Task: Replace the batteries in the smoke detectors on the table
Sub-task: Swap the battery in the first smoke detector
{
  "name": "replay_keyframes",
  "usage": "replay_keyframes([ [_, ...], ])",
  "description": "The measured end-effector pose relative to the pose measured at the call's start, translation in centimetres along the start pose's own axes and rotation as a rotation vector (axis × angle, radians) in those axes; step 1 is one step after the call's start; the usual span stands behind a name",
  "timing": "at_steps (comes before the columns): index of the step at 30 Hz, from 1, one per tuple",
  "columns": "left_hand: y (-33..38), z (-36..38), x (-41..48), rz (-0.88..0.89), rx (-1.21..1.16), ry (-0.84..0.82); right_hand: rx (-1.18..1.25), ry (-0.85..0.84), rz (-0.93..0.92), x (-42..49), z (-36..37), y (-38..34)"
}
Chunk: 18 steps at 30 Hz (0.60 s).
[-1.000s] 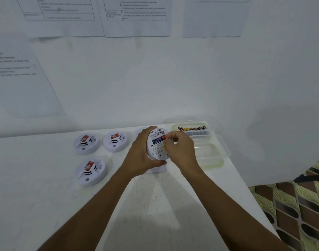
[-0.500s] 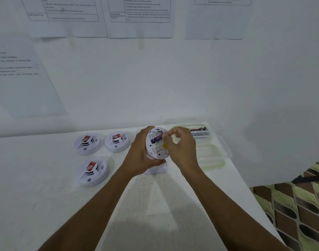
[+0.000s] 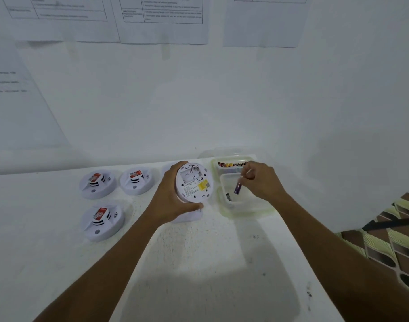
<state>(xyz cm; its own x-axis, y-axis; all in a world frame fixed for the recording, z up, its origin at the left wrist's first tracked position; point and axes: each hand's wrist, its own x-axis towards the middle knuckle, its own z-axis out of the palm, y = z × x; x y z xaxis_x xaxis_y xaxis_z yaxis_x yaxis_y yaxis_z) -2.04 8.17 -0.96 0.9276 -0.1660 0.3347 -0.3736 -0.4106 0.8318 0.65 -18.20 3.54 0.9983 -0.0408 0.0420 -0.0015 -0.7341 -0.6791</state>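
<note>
- Dial centred on the held smoke detector (image 3: 194,182); 12 o'clock points to the wall (image 3: 198,101).
- Left hand (image 3: 168,196) grasps the held smoke detector by its rim from 9 o'clock, thumb curled under the lower edge. The unit is lifted off the table (image 3: 198,263) and tilted, back face toward the camera.
- Back face: battery bay (image 3: 190,174) open, contact springs visible; yellow label (image 3: 203,185) just below it.
- Right hand (image 3: 261,180) at 3 o'clock, fingertips pinching a purple battery (image 3: 237,188) by its top end. The cell hangs nearly upright over the near clear container (image 3: 249,203); cannot tell whether it touches the bottom.
- One dark battery (image 3: 229,196) lies inside the near clear container, by its left wall.
- Far clear container (image 3: 213,165) at 1 o'clock, touching the near one; it holds a row of batteries (image 3: 232,164) with red and yellow ends.
- Three more smoke detectors sit face up on the table at 9 o'clock: two in a back row (image 3: 97,184) (image 3: 136,181), one nearer (image 3: 102,219). Each carries a red tag.
- White part (image 3: 187,216) on the table at 6 o'clock, half hidden by the left hand; identity unclear.
- Printed sheets (image 3: 164,17) hang on the wall at 12 o'clock.
</note>
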Motion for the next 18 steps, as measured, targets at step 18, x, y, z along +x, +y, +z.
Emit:
replay_keyframes([
  [18,-0.4,1.1,2.0,-0.041,0.034,-0.007,-0.091,-0.021,-0.147,6.1,-0.5,0.7],
])
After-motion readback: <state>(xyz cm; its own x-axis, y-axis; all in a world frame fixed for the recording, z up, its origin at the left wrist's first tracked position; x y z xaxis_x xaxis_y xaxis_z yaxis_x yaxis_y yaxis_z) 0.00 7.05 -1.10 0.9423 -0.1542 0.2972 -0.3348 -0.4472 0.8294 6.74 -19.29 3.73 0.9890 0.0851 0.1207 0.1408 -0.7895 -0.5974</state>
